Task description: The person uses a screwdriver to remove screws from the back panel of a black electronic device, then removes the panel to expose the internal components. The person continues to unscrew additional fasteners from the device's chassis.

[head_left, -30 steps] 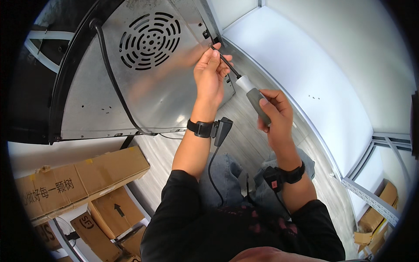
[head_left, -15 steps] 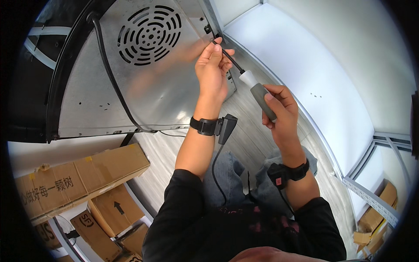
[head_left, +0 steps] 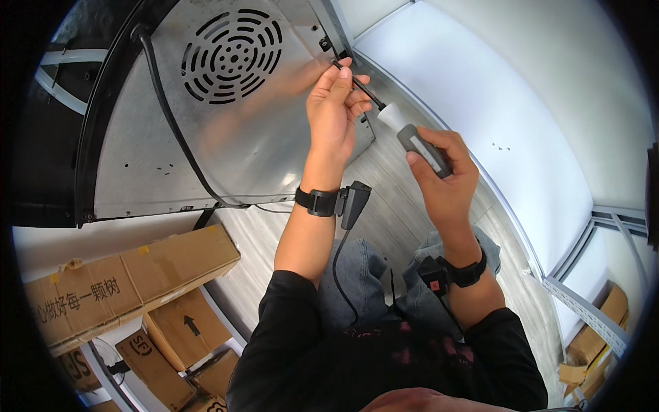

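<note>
A screwdriver [head_left: 420, 147] with a grey-and-white handle and dark shaft slants up and left toward the edge of a shiny metal panel [head_left: 254, 147]. My right hand [head_left: 449, 182] grips its handle between the thumb and bent fingers. Farther up, my left hand [head_left: 329, 113] is closed, its thumb and forefinger pinching the shaft close to the tip. The tip lies by the panel's right edge, and my fingertips hide whatever it meets there. Round vent slots [head_left: 234, 58] are cut in the panel, left of my left hand.
A black cable [head_left: 168, 103] hangs across the panel. Cardboard boxes [head_left: 147, 275] are stacked at the lower left, more [head_left: 594, 336] at the lower right. A white panel [head_left: 473, 89] with a metal frame stands to the right. Strapped devices with wires sit on both my wrists.
The screwdriver's handle has turned, and a pale label on it now faces up. My right hand has shifted its fingers and thumb around the handle. My left hand has hardly moved.
</note>
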Demonstrator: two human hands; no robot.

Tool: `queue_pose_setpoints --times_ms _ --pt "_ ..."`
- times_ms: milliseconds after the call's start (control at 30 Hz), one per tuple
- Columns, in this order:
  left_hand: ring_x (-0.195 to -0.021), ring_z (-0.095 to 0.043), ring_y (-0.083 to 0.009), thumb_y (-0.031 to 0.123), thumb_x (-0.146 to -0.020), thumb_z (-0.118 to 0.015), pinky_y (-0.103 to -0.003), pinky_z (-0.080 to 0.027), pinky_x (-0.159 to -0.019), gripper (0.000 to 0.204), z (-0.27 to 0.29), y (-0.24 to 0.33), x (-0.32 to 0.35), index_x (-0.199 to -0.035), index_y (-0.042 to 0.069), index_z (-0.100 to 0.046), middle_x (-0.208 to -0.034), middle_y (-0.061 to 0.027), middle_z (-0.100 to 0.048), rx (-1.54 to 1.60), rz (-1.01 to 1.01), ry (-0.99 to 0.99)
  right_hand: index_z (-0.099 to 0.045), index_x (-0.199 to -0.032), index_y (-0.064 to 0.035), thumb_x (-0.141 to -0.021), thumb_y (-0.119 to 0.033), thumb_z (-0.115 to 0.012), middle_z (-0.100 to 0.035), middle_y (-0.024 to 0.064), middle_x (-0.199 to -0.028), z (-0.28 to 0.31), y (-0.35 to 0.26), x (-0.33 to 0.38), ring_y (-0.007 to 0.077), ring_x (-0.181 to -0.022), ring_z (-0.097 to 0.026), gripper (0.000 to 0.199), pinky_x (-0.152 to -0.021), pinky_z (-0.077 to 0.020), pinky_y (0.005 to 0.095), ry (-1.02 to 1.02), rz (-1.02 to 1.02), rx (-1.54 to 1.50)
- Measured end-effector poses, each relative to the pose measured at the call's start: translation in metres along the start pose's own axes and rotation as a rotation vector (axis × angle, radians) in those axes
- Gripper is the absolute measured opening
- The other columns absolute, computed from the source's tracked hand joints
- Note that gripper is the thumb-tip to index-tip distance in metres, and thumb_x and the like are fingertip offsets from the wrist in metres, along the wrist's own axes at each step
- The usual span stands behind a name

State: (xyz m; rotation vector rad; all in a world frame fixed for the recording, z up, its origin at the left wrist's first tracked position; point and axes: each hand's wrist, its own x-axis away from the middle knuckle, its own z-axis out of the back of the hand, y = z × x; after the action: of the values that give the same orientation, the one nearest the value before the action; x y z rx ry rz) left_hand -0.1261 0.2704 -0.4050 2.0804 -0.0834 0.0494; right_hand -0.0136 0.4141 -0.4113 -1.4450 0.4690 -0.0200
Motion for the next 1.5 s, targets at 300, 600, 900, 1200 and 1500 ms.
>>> queue_pose_setpoints --times_ms 300,600,900,1200,1500 --pt "-0.063 -0.064 -0.0171 0.014 -0.093 -0.054 -0.023 -0.054 -0.055 0.017 0.007 -0.001 -0.009 -0.105 0.002 -0.056 -0.081 -0.0101 -0.064 0.039 0.038 -0.031 -0.052 -0.12 -0.0047 -0.079 -0.007 -0.068 -0.054 0.0097 -0.101 0.005 -0.009 0.0 0.0131 -0.082 -0.055 0.045 -0.067 -0.0437 0.0247 -0.038 -0.172 -0.2" --pt "-0.065 -0.065 -0.0184 0.012 -0.092 -0.054 -0.023 -0.055 -0.054 0.017 0.002 0.006 -0.006 -0.103 -0.001 -0.057 -0.081 -0.0119 -0.064 0.025 0.043 -0.04 -0.053 -0.117 -0.0047 -0.084 -0.015 -0.065 -0.056 0.0083 -0.09 0.01 -0.003 -0.004 0.0112 -0.067 -0.054 0.037 -0.061 -0.0449 0.0273 -0.044 0.065 0.201" --pt "-0.065 -0.065 -0.0174 0.015 -0.091 -0.058 -0.023 -0.055 -0.055 0.018 0.009 0.0 -0.012 -0.099 -0.001 -0.059 -0.079 -0.0111 -0.065 -0.019 0.019 -0.024 -0.05 -0.122 -0.0058 -0.074 -0.006 -0.071 -0.055 0.0067 -0.091 0.02 -0.026 -0.007 0.0133 -0.077 -0.055 0.052 -0.065 -0.0469 0.0269 -0.123 -0.585 -0.301" --pt "-0.068 -0.066 -0.0183 0.016 -0.091 -0.057 -0.023 -0.055 -0.055 0.023 0.001 0.004 -0.008 -0.105 -0.003 -0.056 -0.081 -0.0114 -0.065 -0.009 0.038 -0.008 -0.048 -0.124 -0.0067 -0.076 -0.007 -0.071 -0.056 0.0082 -0.091 0.004 -0.01 0.003 0.0129 -0.075 -0.055 0.053 -0.064 -0.0479 0.0261 -0.036 -0.113 -0.031" --pt "-0.071 -0.066 -0.0187 0.012 -0.091 -0.056 -0.024 -0.056 -0.058 0.025 -0.003 0.005 -0.006 -0.11 -0.004 -0.055 -0.087 -0.0111 -0.065 0.043 0.031 -0.005 -0.043 -0.125 -0.0038 -0.085 -0.015 -0.064 -0.054 0.0085 -0.091 0.005 0.003 0.002 0.0109 -0.062 -0.055 0.047 -0.051 -0.0452 0.0236 -0.026 -0.019 0.052"
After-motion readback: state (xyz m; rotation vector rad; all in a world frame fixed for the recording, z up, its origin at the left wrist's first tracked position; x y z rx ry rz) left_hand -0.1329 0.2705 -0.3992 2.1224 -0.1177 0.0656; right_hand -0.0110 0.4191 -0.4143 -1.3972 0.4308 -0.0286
